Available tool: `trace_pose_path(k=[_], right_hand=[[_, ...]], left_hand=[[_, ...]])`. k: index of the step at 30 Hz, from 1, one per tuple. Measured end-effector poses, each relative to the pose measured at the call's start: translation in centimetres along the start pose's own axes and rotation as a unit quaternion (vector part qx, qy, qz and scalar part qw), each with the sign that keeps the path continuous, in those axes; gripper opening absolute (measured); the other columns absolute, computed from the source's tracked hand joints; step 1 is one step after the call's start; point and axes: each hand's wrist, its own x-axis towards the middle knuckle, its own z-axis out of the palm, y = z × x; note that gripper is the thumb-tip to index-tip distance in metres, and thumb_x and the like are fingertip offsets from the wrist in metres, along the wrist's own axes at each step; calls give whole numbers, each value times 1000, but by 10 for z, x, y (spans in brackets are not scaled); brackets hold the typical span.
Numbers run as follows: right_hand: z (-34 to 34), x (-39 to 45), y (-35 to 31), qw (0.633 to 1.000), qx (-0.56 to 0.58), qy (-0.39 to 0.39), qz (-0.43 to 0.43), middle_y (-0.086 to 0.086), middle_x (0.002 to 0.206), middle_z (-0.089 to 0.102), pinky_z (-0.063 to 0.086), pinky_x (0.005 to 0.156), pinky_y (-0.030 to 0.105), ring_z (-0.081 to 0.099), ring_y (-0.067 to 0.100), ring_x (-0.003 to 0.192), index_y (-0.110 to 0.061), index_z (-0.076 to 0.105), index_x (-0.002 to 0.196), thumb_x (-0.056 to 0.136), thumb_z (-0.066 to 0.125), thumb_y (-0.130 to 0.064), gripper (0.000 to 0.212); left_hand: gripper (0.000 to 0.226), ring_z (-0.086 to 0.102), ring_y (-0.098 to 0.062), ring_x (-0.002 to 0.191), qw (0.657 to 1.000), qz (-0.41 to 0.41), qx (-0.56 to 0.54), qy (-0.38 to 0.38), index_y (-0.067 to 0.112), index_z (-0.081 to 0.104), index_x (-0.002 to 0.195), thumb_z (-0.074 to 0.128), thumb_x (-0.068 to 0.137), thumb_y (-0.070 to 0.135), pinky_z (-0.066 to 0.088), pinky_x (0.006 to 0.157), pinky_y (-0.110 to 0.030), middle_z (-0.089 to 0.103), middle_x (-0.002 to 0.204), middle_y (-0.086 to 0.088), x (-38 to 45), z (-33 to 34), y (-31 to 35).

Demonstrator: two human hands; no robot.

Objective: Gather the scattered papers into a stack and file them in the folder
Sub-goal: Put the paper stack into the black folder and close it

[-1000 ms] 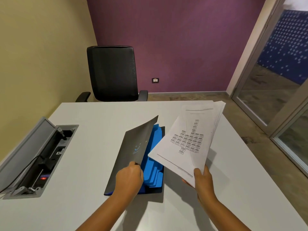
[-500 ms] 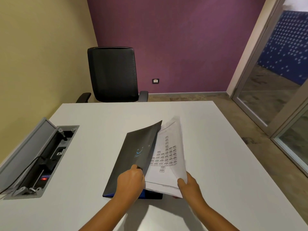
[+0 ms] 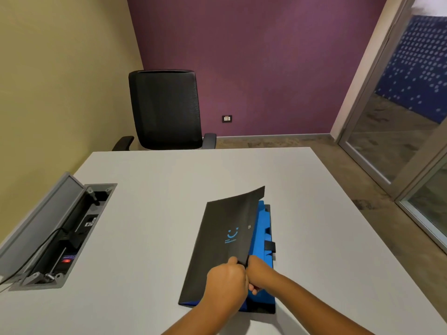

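Toward the near edge of the white table (image 3: 169, 189), right of its middle: a dark grey folder (image 3: 225, 243) lies with its long side running away from the person. Front cover is lifted along its right edge, tilted up like a shallow tent; blue smile mark and small blue lettering on the cover face. Under the raised cover, blue inner dividers (image 3: 262, 228) show, stepped in tabs. A short black strap (image 3: 270, 246) sticks out at the folder's right edge.

Left hand (image 3: 226, 284) is curled at the cover's near right corner, fingers closed on the cover edge, thumb side up. Right hand (image 3: 260, 272) sits just beside it, touching it, fingers tucked under the cover and into the blue interior; fingertips hidden, so cannot tell what, if anything, they pinch. Both forearms come in from the near edge, bare.

No white sheets visible from this view; the interior under the cover is mostly hidden.

At the left edge of the table: a recessed cable box (image 3: 70, 238) with its grey lid (image 3: 36, 221) propped open, black cable and sockets inside, a small red light near its near end.

Beyond the far edge: a black mesh office chair (image 3: 165, 110), pushed close to the table, against a purple wall (image 3: 242, 56). A wall socket (image 3: 227, 118) low on that wall. Glass door (image 3: 391, 117) at the right.
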Motion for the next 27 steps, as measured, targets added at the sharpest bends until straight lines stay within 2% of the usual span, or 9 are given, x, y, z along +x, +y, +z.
trace_pose_path(k=[4,8,11,13,15,20,22,25,27], right_hand=[[0,9,5,996,-57,-45,43,4,42,47,38,39,18,40,11,39,-10,43,60,97,44,-17,38],[-2,14,19,995,-10,-70,73,1,38,46,37,38,17,40,9,33,-11,42,57,98,41,-21,43],[1,19,42,987,92,-82,101,8,61,58,47,55,21,54,14,55,-9,51,63,98,42,-25,39],[4,24,64,989,108,-58,81,10,66,63,50,59,24,59,17,60,-8,56,73,95,46,-21,28],[4,25,83,994,97,-8,57,6,53,59,44,44,22,51,15,41,-9,54,75,94,43,-14,23],[-11,30,105,991,83,100,14,5,61,58,42,39,20,49,11,42,-15,48,96,95,48,-13,2],[-14,35,103,993,34,113,-12,8,75,62,46,47,15,55,11,51,-16,43,116,95,50,-13,22],[-12,43,97,990,-59,127,-37,15,109,65,50,78,24,65,21,85,-14,31,134,95,48,-13,42],[-11,46,91,988,-77,127,-33,17,113,64,50,81,29,65,23,92,-17,20,142,95,45,-13,53]], left_hand=[[31,61,-25,103,998,-22,-20,-52,11,53,119,47,90,22,48,88,-34,41,81,-4,1,0,9],[38,58,-30,109,995,11,-10,-100,9,50,127,42,93,22,46,94,-39,51,119,-10,-2,10,16],[47,51,-32,119,986,88,-5,-142,8,41,135,35,96,33,41,102,-44,33,149,-12,-4,25,17],[56,49,-31,122,982,117,-22,-147,12,31,139,39,93,42,41,102,-44,26,153,-8,-4,38,7],[67,41,-34,129,983,119,-7,-140,14,22,142,48,89,46,39,102,-47,11,157,-6,-3,49,-13],[109,-2,-40,143,983,-4,55,-174,22,-3,147,67,70,54,16,110,-61,-15,157,-8,4,77,-73],[117,-12,-39,142,976,-29,57,-207,24,-14,146,65,68,61,11,111,-63,-21,155,-9,2,88,-87],[112,-23,-37,140,972,-37,61,-223,26,-21,143,53,71,69,3,110,-65,-29,152,-11,0,102,-88],[108,-25,-39,138,972,-41,69,-221,26,-21,143,45,72,74,1,108,-67,-31,151,-12,0,107,-83]])
